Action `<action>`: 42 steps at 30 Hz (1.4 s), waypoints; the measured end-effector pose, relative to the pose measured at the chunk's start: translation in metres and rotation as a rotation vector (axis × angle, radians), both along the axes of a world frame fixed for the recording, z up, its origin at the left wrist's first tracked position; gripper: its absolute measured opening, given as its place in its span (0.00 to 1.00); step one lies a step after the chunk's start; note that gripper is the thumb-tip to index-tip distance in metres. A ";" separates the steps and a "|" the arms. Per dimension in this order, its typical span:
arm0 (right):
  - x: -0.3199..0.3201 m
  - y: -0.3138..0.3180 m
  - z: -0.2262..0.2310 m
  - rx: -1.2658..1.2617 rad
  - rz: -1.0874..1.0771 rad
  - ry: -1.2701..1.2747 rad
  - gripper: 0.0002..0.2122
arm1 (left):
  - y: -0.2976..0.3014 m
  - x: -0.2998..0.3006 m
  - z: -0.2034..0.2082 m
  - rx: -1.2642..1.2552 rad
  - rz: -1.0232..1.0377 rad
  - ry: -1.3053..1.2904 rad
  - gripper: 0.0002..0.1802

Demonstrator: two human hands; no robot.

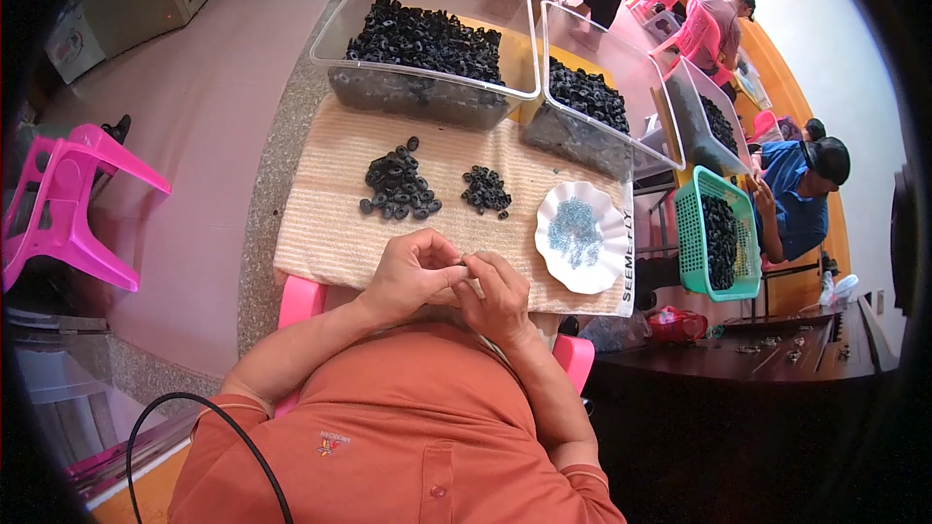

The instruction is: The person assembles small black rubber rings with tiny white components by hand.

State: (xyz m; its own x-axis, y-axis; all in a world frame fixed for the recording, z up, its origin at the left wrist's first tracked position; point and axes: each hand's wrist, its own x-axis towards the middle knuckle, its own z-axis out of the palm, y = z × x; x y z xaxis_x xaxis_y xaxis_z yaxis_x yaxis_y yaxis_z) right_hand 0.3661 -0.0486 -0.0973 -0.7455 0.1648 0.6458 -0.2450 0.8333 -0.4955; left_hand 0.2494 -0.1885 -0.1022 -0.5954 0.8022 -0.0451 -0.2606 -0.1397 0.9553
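Observation:
My left hand (pixel 412 274) and my right hand (pixel 494 297) meet over the near edge of a striped cloth (pixel 340 252). Both are closed, fingertips pinched together around something too small and hidden to make out. Just beyond them lies a pile of black oval ring-like parts (pixel 400 184), with a second pile of smaller black parts (pixel 485 191) to its right. Right of my right hand stands a white scalloped dish (pixel 607 267) holding many tiny clear bluish pieces (pixel 575 231).
Behind the piles stand two clear plastic bins (pixel 427 92) (pixel 582 141) of black parts, with another clear bin (pixel 691 107) farther right. A green basket (pixel 689 233) holds more. A pink stool (pixel 73 184) is at left. A person in blue (pixel 796 194) sits at right.

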 end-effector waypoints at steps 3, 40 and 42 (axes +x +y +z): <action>-0.001 -0.002 0.002 -0.041 -0.024 -0.012 0.17 | 0.000 -0.001 0.000 0.004 0.001 0.002 0.08; 0.003 0.002 -0.007 -0.095 -0.017 -0.102 0.21 | 0.001 -0.007 -0.001 -0.030 -0.075 -0.002 0.08; 0.003 0.002 -0.007 -0.099 -0.018 -0.108 0.21 | 0.001 -0.007 -0.002 -0.028 -0.074 -0.014 0.08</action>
